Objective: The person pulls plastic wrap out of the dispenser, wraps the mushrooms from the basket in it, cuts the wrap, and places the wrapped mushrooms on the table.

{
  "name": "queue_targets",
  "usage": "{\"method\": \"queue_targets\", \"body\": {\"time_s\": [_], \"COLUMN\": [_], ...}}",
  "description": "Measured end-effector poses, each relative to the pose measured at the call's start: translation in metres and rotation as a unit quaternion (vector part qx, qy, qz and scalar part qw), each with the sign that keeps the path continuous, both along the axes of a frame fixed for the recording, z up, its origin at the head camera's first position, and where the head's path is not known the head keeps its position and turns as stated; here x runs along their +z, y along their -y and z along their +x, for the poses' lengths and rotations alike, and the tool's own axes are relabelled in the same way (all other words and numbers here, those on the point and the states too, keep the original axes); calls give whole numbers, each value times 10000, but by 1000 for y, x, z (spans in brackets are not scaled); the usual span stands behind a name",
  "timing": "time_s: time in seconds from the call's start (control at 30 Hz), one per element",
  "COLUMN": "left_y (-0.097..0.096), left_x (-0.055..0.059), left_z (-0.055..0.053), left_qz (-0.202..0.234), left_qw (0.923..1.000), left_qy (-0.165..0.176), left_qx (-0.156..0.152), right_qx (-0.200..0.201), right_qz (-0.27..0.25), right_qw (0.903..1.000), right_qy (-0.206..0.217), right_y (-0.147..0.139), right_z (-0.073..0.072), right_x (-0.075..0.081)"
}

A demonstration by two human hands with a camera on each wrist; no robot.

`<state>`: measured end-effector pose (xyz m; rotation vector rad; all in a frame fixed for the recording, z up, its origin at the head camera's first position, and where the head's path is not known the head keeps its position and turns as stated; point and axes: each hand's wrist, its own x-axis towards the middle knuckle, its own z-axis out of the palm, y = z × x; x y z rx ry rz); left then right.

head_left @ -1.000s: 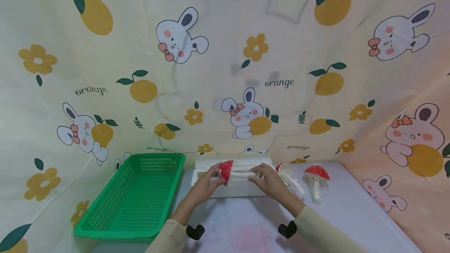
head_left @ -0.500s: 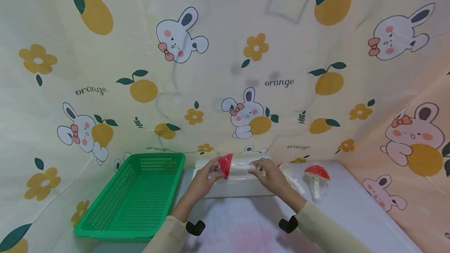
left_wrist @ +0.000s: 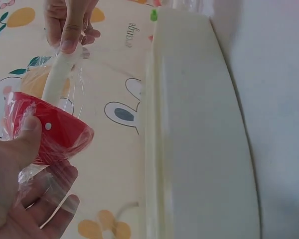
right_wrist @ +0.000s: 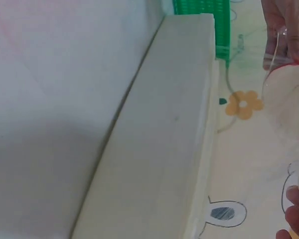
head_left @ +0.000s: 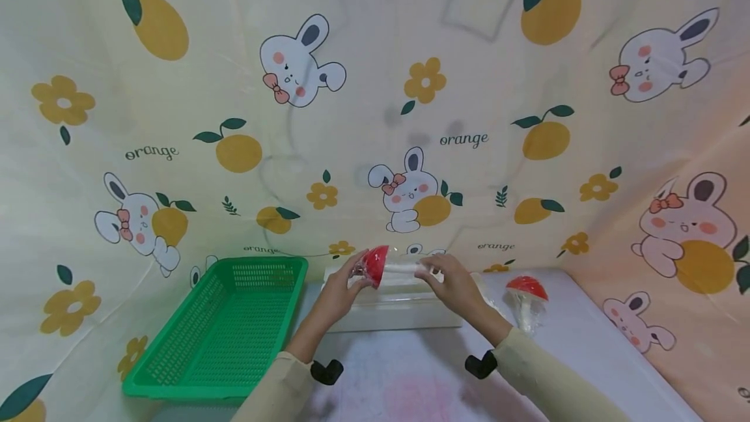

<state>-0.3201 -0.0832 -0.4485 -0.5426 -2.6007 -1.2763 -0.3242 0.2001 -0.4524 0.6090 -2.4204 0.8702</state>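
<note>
A toy mushroom with a red cap and white stem lies sideways above the white box, wrapped in clear plastic film. My left hand holds the cap end, and the left wrist view shows its thumb on the red cap. The stem's end is pinched by my right hand, whose thumb and fingers meet on the white stem. Below both hands, the long white box lies along the back of the table. Loose film hangs around the cap and the left fingers.
Left of the box stands a green mesh basket. Another film-wrapped mushroom lies at the right of the table, with one more mostly hidden behind my right wrist. A patterned cloth hangs close behind the table.
Both hands have lifted the mushroom upward from the box, still held sideways between them. The wrapped mushroom beside my right wrist is now more covered by it.
</note>
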Motion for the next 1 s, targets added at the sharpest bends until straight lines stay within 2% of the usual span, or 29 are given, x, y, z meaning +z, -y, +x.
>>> {"method": "queue_targets", "body": {"time_s": [0.1, 0.37, 0.63, 0.83, 1.0], "left_y": [-1, -3, -3, -3, -1], "left_x": [4, 16, 25, 31, 33], "left_z": [0, 2, 3, 6, 10], "left_qz": [47, 157, 144, 167, 178], "left_qw": [10000, 9996, 9992, 9991, 9991], "left_qy": [40, -214, -373, -379, -374], "left_qx": [65, 31, 30, 71, 38], "right_qx": [14, 30, 31, 0, -28], "right_qz": [5, 44, -72, 0, -184], "right_qw": [10000, 9990, 9988, 9987, 9990], "right_qy": [-69, -438, -481, -507, -418], "right_y": [-1, -2, -3, -2, -1], "right_z": [0, -2, -3, -1, 3], "right_x": [5, 17, 25, 33, 35]}}
